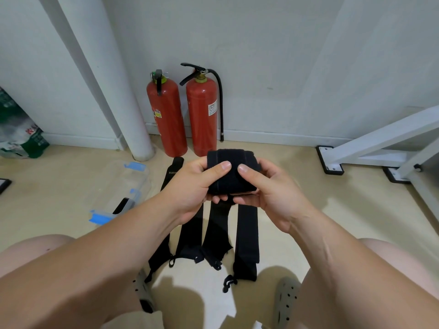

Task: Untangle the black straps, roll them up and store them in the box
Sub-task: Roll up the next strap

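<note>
A rolled black strap point(229, 160) is held in front of me above the floor. My left hand point(197, 184) grips its left side, thumb on the front face. My right hand point(268, 186) grips its right side, thumb pressed beside the other thumb, fingers underneath. Several more black straps point(245, 236) lie flat side by side on the beige floor below my hands, their ends with small clips near my feet. The clear plastic box point(133, 179) with blue latches sits on the floor to the left, partly hidden by my left forearm.
Two red fire extinguishers point(183, 117) stand against the white wall behind the straps. A white pipe point(118, 91) runs down to the floor at left. A white metal frame point(380, 143) with black feet is at right. A green and white package point(19, 129) sits far left.
</note>
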